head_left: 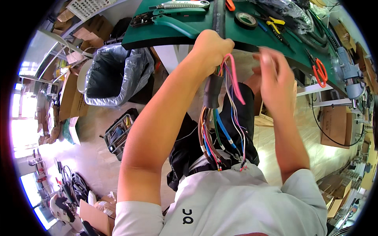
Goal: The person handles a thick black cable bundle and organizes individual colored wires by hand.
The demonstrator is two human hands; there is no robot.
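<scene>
Left hand (210,45) is clenched around the upper end of a wire bundle (214,118), held just below the near edge of the green surface (165,33). The bundle hangs down from the fist toward the person's lap. A dark sleeve (212,90) wraps the wires a little under the hand; below it the strands fan apart: brown, blue, green, white, purple and red, with their stripped ends resting near the grey shirt (236,200). One pink wire (236,78) arcs out of the fist and bends down to the right, apart from the rest.

Right hand (275,84) is beside the bundle, to its right, fingers (269,59) raised and motion-blurred. It holds nothing visible; whether the fingertips touch the pink wire cannot be told.

On the surface above: green-handled crimping pliers (165,19), a utility knife (185,5), a roll of black tape (246,19), yellow-handled cutters (275,23), and orange-handled scissors (319,70) at the right edge. On the floor to the left: a lined waste bin (114,74) and an open toolbox (120,133).
</scene>
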